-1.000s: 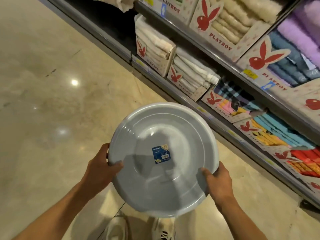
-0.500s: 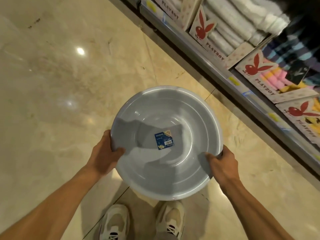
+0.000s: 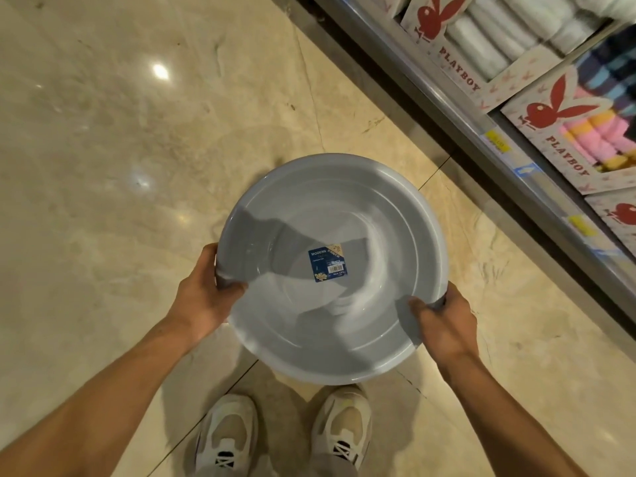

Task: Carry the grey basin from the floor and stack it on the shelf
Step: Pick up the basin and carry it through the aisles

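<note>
A round grey basin (image 3: pixel 364 208) with a blue label (image 3: pixel 327 263) stuck inside its bottom hangs level above the floor, in front of my body. My left hand (image 3: pixel 203 297) grips its left rim, thumb inside the bowl. My right hand (image 3: pixel 444 325) grips the right rim the same way. The basin is empty. The shelf (image 3: pixel 481 132) runs diagonally along the upper right, with its metal front edge near floor level.
Boxed towels (image 3: pixel 488 39) and coloured towels (image 3: pixel 599 139) fill the lowest shelf row. A polished beige marble floor (image 3: pixel 120 149) spreads to the left. My two pale sneakers (image 3: pixel 285 438) stand below the basin.
The view has tilted down toward the floor, so upper shelf rows left the frame. The basin stays in both hands and now sits lower and more level over my feet.
</note>
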The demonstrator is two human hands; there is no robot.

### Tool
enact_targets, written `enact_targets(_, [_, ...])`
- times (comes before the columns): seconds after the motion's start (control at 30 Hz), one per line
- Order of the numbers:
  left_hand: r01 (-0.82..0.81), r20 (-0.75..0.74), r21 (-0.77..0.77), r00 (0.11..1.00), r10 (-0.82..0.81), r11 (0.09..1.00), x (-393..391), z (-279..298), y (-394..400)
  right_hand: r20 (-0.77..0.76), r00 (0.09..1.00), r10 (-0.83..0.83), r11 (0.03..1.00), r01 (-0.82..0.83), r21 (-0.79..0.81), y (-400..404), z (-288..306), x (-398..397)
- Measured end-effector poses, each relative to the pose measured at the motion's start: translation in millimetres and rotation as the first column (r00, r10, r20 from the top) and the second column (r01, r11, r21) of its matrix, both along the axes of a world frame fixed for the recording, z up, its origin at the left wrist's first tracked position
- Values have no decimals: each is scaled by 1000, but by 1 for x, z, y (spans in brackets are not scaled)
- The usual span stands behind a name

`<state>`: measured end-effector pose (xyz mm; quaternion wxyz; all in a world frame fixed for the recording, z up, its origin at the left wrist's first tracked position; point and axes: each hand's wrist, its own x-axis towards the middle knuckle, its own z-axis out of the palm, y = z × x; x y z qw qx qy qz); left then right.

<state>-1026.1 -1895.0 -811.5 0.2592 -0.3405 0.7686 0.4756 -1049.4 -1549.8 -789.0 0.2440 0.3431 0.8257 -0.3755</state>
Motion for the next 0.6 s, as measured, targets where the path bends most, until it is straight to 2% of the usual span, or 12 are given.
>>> enact_targets(0.23, [-47,25,115,999,44,992,7,-1,-3,-43,999,-30,996,26,-82,-1,-5,10])
enact_targets(0.37, [-62,5,98,998,62,993,8,-4,2,-14,996,-85,974,80,-211,1,-5,14])
enact_targets(0.6, [-169,-11,178,985,174,969,-3,15,10,-76,994,-78,974,60,-218,-5,9,10])
